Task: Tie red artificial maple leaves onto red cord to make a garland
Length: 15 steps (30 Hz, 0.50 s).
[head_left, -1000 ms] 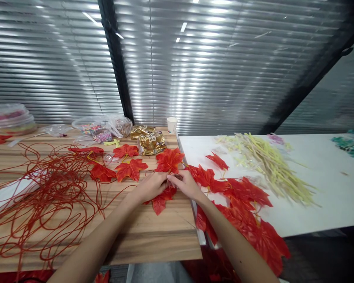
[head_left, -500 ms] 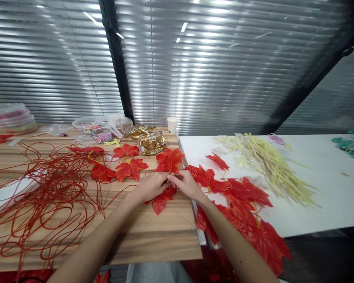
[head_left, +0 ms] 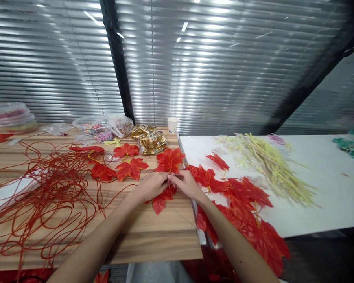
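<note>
My left hand [head_left: 157, 185] and my right hand [head_left: 187, 184] meet fingertip to fingertip over a garland of red artificial maple leaves [head_left: 205, 176]. Both are closed in a pinch on the garland's stem, between an upper leaf [head_left: 168, 158] and a lower leaf [head_left: 159, 202]. The exact spot they grip is hidden by the fingers. A thin red cord [head_left: 118, 196] runs from a big loose tangle on the left towards my left hand. More garland leaves [head_left: 131, 169] lie left of the hands, and others hang over the table edge beside my right forearm.
Gold foil packets [head_left: 152, 143], a paper cup [head_left: 172, 125] and bags of beads [head_left: 102, 135] stand at the back of the wooden table [head_left: 153, 243]. Stacked plastic tubs [head_left: 13, 118] are far left. Yellow fuzzy strips [head_left: 271, 169] lie on the adjoining white table [head_left: 327, 188].
</note>
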Motion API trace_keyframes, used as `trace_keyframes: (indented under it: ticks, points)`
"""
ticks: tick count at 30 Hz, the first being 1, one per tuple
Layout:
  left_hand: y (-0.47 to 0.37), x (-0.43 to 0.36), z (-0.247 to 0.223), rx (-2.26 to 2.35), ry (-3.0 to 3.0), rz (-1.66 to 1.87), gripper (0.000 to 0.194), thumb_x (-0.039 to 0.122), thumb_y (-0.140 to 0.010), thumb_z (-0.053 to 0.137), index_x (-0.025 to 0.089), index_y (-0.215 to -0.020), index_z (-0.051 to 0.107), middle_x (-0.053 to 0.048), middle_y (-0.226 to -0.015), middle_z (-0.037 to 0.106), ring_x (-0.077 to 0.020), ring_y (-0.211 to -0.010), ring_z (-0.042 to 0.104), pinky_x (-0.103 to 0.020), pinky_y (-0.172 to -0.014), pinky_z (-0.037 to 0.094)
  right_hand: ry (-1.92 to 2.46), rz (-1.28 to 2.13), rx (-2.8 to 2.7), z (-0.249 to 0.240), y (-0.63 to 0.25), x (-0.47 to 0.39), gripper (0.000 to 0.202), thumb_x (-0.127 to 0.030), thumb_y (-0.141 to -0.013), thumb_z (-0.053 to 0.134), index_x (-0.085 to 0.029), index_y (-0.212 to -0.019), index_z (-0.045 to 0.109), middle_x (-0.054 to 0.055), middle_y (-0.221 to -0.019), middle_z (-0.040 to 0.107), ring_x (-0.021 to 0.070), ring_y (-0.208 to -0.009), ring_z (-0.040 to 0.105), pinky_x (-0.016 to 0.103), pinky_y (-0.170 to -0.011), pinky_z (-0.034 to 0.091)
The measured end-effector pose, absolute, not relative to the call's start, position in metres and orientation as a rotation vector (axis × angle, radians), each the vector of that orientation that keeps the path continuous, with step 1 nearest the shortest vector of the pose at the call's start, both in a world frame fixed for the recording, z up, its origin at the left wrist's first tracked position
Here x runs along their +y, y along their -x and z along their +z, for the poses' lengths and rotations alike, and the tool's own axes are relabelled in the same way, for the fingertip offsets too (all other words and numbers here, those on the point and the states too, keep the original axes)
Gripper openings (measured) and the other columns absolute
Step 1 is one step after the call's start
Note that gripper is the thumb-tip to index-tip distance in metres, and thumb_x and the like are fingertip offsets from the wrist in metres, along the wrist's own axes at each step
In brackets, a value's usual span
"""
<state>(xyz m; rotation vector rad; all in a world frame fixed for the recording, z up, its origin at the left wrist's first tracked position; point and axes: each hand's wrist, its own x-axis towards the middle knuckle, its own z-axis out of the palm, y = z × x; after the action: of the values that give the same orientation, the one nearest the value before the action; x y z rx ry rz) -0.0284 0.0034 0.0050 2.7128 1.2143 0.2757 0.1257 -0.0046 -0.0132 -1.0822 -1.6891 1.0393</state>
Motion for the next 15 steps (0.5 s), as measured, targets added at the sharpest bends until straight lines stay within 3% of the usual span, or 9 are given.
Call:
trace_keyframes:
  ticks: [15]
  points:
    - [0.0280,-0.0002,0.0099,1.272,-2.730,0.248,0.024,0.022,-0.086,0.034,0.019,-0.088,0.057,-0.005,-0.083,0.064,-0.0187,-0.074,0.061,-0.024,-0.058,0.041,1.074,1.023,-1.726,-0.0152,-0.1265,-0.0048,0.029,-0.031,-0.076,0.048,-0.015,-0.053,0.044,-0.003,-0.050,0.043,0.0086,-0.049,0.039,0.020,-0.047,0.030]
